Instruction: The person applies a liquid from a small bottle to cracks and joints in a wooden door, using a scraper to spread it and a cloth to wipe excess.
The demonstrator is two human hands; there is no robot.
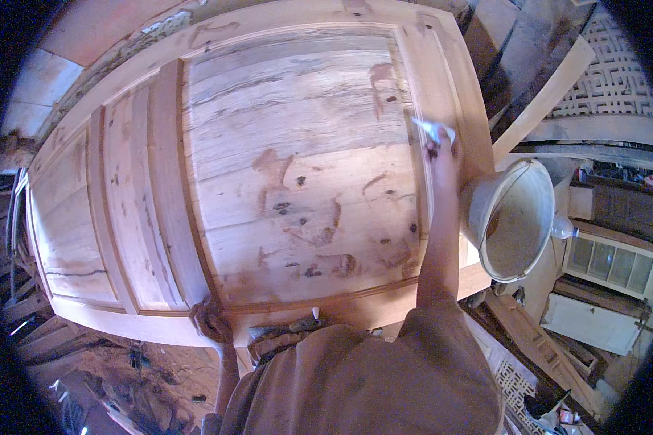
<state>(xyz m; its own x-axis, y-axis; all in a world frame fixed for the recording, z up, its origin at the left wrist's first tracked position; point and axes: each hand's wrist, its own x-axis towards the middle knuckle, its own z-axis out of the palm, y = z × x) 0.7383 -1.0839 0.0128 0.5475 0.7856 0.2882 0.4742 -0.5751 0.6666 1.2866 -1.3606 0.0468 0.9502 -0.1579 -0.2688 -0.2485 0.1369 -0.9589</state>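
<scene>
Across nearly the whole view lies a big panelled wooden door [268, 167], flat and face up, its pale boards marked with dark knots and reddish-brown patches; laid level like this, every panel and rail can be reached from above. Beyond its right edge sit stacked planks [537, 109] and a white lattice screen [617, 80], well apart from the work. Just beside the door's right edge stands a white bucket [511, 221] with a wire handle, tipped a little toward the person, likely kept there so it stays within an arm's reach. Lower right, a carved wooden piece [537, 341] lies on the cluttered floor.

The right hand [437, 148] is stretched out over the door's right rail, fingers closed around a small whitish tool or rag [433, 130]; which of the 2 it is I cannot tell, since it is small and blurred. It presses down on the wood near the panel's edge, the arm held long and straight to get at the far side.

The left hand [210, 319] is curled over the door's near edge, fingers wrapped around the rim, probably bracing the body and steadying the door while the other arm leans across
</scene>
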